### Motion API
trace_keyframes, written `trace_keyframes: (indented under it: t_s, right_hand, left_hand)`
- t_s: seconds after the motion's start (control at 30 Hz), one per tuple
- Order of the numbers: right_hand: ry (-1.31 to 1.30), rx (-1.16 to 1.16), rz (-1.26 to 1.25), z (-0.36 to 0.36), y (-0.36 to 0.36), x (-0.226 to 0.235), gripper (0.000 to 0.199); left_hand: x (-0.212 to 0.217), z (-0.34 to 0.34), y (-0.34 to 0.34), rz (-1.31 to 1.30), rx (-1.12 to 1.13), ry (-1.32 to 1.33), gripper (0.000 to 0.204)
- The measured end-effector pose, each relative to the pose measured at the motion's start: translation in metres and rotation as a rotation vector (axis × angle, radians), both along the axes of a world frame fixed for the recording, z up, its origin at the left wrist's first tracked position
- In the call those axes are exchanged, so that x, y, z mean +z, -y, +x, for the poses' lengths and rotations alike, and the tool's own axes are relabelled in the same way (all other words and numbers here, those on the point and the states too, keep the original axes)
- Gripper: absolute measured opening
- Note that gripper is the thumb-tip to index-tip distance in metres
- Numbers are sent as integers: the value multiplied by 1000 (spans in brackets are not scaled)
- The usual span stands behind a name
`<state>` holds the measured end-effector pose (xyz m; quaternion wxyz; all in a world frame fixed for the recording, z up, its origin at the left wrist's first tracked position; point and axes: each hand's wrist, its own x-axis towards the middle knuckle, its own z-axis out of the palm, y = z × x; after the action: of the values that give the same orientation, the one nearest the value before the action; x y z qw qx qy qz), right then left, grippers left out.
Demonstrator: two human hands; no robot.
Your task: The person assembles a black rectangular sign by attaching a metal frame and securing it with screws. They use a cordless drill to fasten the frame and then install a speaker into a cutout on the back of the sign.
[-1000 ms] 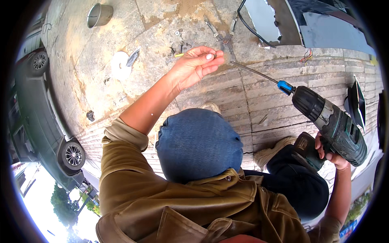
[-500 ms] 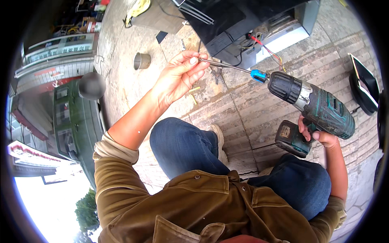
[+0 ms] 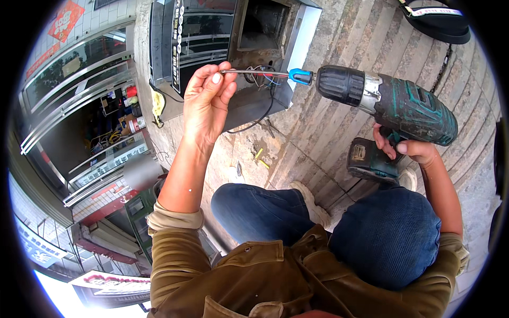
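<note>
Head view. My left hand (image 3: 208,100), fingers pinched shut, holds the tip of the long driver bit (image 3: 254,72) at twelve o'clock. My right hand (image 3: 408,151) is wrapped tight round the grip of the green cordless drill (image 3: 392,103) at two o'clock. Since a second ago the open metal cabinet (image 3: 265,58) with loose wires (image 3: 262,79) has come into view behind the bit; I judge the work to lie there.

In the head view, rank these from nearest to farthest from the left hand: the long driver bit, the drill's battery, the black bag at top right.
1. The long driver bit: its tip is pinched in the left hand.
2. The drill's battery: lower right, below the right hand.
3. The black bag: far top right, on the stone paving.
</note>
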<state>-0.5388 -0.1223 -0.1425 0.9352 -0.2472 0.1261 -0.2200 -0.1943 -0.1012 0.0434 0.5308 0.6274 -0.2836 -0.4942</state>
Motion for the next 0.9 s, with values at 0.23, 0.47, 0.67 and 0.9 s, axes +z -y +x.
trace_keyframes:
  t_s: [0.23, 0.47, 0.67, 0.9]
  right_hand:
    - [102, -93, 95, 11, -4, -18, 66]
    - [122, -81, 116, 12, -2, -28, 63]
    - [16, -179, 213, 27, -10, -24, 65]
    - [-41, -392, 229, 42, 13, -49, 62]
  left_hand:
    - [5, 1, 35, 28, -120, 137, 14]
    - [-17, -4, 49, 62, -97, 365, 13]
    - [-23, -9, 60, 123, -59, 358, 34]
    - [0, 33, 42, -138, -292, 1160, 37]
